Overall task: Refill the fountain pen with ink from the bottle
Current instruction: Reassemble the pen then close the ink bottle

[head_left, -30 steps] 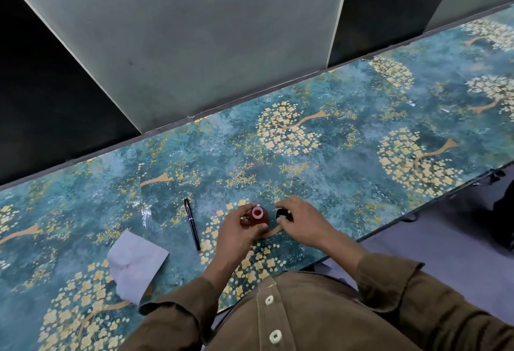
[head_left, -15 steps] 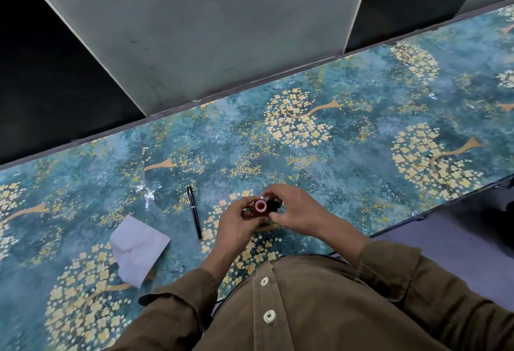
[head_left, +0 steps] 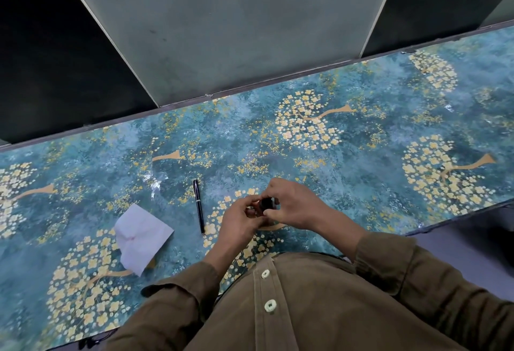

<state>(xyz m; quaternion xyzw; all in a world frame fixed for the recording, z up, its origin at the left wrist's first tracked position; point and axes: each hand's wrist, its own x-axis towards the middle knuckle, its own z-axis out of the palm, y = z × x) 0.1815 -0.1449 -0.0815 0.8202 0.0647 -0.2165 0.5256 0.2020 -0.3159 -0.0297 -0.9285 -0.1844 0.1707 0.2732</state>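
Hands meeting over the table [head_left: 361,139]: left hand [head_left: 236,221] grips the ink bottle [head_left: 260,210], right hand [head_left: 294,206] pinches its black cap [head_left: 266,202], pen [head_left: 199,206] lying just left.

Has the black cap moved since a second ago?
Yes. The black cap was beside the ink bottle, to its right near the table; the right hand has brought it onto the bottle's mouth. The fountain pen lies unmoved.

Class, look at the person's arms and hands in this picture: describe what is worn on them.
Both arms wear long olive-brown sleeves with buttoned cuffs, of a corduroy-like shirt with pale round buttons down the front. The left hand and right hand are bare; no gloves, rings or watch show.
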